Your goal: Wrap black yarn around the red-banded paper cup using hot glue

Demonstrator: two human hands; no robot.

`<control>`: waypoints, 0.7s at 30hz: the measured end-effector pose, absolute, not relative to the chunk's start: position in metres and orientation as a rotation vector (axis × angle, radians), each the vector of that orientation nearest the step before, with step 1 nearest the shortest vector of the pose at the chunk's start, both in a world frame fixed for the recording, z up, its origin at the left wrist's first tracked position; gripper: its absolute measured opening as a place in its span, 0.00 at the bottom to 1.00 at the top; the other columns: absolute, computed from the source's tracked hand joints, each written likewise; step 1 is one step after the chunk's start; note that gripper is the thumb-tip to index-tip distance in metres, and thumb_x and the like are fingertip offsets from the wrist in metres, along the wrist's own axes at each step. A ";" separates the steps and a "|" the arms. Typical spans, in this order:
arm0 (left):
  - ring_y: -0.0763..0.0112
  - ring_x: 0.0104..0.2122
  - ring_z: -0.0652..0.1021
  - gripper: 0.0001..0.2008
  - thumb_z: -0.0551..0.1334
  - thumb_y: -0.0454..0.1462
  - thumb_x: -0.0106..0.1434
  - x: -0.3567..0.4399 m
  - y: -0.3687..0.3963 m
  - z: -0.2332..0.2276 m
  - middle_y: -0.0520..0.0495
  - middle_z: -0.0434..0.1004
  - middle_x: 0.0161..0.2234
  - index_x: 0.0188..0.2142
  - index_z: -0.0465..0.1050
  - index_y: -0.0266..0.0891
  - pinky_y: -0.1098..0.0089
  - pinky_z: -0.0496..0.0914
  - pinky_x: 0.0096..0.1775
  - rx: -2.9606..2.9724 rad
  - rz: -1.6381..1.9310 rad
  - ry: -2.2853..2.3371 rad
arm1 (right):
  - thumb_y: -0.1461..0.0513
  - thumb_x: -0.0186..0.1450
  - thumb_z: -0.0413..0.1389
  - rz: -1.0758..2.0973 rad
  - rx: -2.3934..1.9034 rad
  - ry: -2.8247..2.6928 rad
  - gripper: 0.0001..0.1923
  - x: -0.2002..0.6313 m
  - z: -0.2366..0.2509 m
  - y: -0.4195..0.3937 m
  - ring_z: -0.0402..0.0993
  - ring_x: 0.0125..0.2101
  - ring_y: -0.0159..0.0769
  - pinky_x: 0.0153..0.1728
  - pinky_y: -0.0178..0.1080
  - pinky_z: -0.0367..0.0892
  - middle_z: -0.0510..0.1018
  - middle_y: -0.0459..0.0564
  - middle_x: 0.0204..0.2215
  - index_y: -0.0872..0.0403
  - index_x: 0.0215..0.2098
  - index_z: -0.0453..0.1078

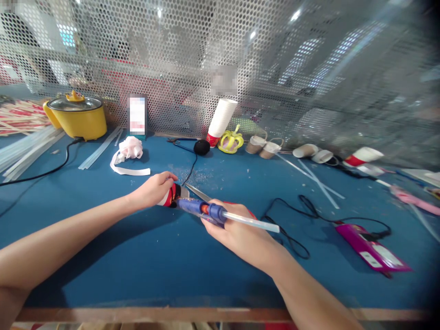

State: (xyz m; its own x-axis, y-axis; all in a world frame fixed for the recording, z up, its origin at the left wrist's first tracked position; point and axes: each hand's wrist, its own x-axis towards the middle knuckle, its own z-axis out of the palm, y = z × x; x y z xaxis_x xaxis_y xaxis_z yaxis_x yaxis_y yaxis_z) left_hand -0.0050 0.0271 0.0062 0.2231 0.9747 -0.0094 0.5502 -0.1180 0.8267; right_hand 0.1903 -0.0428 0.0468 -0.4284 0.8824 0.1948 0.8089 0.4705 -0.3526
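My right hand (237, 231) grips a blue glue gun (202, 210) with a clear glue stick (254, 222) poking out of its back. The gun's nozzle points left at a small red, white and black piece (172, 196), which my left hand (154, 189) holds down on the blue table top (137, 256). A pair of scissors (197, 192) lies just behind the gun, its red handles mostly hidden by my right hand.
A yellow pot (77, 117) stands back left beside clear glue sticks (99, 149). A pink ribbon bow (129, 151), a paper cup stack (222, 119), a yellow crown (231, 141), cut paper cups (264, 145) and a magenta device (371, 247) with black cable also lie about. Perforated mesh (220, 55) closes the back.
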 end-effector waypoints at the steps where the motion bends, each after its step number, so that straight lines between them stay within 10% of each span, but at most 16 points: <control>1: 0.65 0.35 0.74 0.17 0.47 0.37 0.59 -0.005 0.027 0.006 0.45 0.75 0.35 0.41 0.70 0.34 0.68 0.66 0.39 1.779 0.735 1.415 | 0.65 0.58 0.51 0.308 -1.421 -2.360 0.05 0.191 0.047 -0.042 0.64 0.16 0.29 0.20 0.32 0.57 0.71 0.42 0.17 0.52 0.23 0.63; 21: 0.64 0.36 0.73 0.21 0.44 0.39 0.61 -0.005 0.019 0.009 0.43 0.75 0.36 0.47 0.66 0.34 0.66 0.66 0.40 1.954 0.655 1.384 | 0.62 0.59 0.50 0.186 -1.451 -2.389 0.05 0.200 0.039 -0.032 0.67 0.19 0.33 0.21 0.34 0.59 0.73 0.47 0.20 0.54 0.30 0.67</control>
